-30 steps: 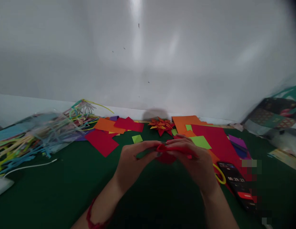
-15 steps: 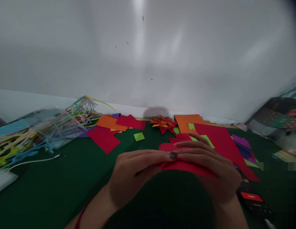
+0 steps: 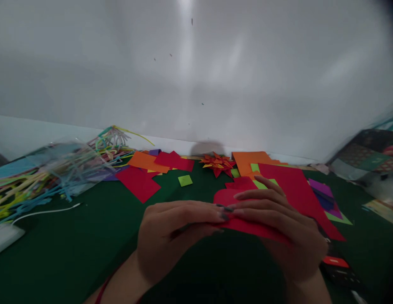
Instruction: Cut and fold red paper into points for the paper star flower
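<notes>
My left hand [image 3: 171,230] and my right hand [image 3: 285,228] meet fingertip to fingertip over a small red paper piece [image 3: 243,226], both pinching it above the green table [image 3: 72,249]. The paper's lower edge shows below my fingers, and a red rounded part [image 3: 224,196] rises behind them. Fingers of both hands are pressed together on the paper. A finished red and orange paper star [image 3: 217,164] lies at the back near the wall.
Red [image 3: 137,183], orange [image 3: 147,162], lime [image 3: 185,180] and purple [image 3: 323,194] paper sheets lie scattered on the table. A heap of coloured strips in clear plastic [image 3: 41,177] sits far left. A dark phone [image 3: 340,270] lies by my right wrist. A white cable [image 3: 44,212] runs at left.
Both hands have come nearer to me and lower with the red paper. The fingers have flattened over it and now cover more of the phone at right.
</notes>
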Motion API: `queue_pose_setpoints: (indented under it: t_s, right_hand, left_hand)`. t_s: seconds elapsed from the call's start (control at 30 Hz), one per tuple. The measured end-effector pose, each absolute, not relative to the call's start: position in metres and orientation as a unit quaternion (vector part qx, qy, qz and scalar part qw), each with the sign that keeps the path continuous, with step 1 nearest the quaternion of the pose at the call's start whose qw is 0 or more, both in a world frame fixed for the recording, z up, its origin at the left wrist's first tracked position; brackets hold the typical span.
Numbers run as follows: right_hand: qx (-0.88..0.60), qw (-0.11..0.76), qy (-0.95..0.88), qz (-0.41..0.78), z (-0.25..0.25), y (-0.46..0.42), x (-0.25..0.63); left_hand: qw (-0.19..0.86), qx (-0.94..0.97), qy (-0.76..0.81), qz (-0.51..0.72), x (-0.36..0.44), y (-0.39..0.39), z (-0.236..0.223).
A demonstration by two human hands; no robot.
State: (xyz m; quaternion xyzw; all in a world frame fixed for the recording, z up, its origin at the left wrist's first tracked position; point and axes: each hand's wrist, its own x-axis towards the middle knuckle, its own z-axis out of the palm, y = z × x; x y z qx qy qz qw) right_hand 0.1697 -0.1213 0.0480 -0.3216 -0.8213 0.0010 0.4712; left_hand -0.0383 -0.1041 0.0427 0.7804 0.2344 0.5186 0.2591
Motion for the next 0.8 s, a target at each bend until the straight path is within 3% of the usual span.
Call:
queue_pose_setpoints:
  t_s: [0.27,0.43,0.67,0.8]
  right_hand:
    - [-0.354,0.468,-0.809,0.039,0.044,-0.118,0.165]
    - [-0.430,0.505,-0.742,0.098,0.037,-0.110,0.156]
    - [-0.472,0.500,-0.701,0.188,0.031,-0.107,0.146]
    - [-0.508,0.519,-0.659,0.193,0.029,-0.106,0.143]
  left_hand:
    - [0.241,0.754,0.281,0.543,-0.034,-0.106,0.039]
    - [0.315,0.729,0.338,0.506,-0.028,-0.095,0.036]
    - [0.262,0.707,0.405,0.516,-0.027,-0.090,0.036]
    - [0.312,0.683,0.417,0.512,-0.023,-0.088,0.035]
